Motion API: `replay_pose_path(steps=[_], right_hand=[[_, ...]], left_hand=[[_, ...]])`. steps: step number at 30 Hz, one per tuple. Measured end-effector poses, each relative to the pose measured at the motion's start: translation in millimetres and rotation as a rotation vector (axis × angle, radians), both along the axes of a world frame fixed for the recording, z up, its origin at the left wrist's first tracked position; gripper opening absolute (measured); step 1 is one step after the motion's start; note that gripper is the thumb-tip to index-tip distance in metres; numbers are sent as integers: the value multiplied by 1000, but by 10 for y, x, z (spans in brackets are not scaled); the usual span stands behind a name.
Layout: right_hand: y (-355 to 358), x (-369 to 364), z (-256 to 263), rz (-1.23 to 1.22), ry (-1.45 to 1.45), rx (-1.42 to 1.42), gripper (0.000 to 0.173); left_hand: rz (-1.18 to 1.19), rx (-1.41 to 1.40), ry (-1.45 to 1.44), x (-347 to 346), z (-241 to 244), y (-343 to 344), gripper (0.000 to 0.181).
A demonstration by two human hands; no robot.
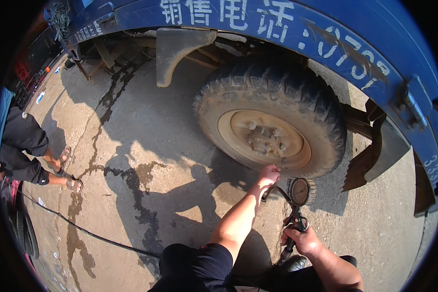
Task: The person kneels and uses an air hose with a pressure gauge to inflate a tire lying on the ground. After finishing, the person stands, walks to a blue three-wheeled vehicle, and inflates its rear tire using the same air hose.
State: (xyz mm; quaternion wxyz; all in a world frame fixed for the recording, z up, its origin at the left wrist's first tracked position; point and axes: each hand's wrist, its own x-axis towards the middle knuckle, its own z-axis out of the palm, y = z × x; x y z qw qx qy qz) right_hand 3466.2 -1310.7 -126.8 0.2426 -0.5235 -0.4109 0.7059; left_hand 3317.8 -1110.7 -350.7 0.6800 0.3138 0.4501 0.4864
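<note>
A large muddy truck tyre (277, 91) with a dusty steel wheel rim (226, 127) stands under a blue truck body. My left hand (270, 175) is at the lower edge of the wheel, close to the valve stem (283, 162); its fingers are curled, and whether they pinch something cannot be told. Around the handle of a tyre inflator gun (297, 221) my right hand (302, 238) is closed. The inflator's round pressure gauge (300, 191) faces up just below the tyre. A short hose (283, 191) curves from the inflator towards my left hand, and its end is unclear.
The blue truck side panel (350, 40) with painted writing overhangs the wheel, with mudguards (175, 51) on both sides. A long black air hose (91, 231) crosses the concrete from the left. Another person in sandals (25, 142) stands at the left, near stacked tyres (25, 231).
</note>
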Motion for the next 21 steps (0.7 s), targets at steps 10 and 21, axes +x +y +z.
replay_pose_path(steps=[10,21], right_hand=[[-25,-15,52,46,8,7,23],[-179,-124,162,109,-69,-104,17]], left_hand=[[-469,-613,347,-636,160,-792,60],[419,-671,-765,-831,-316,-714,9]])
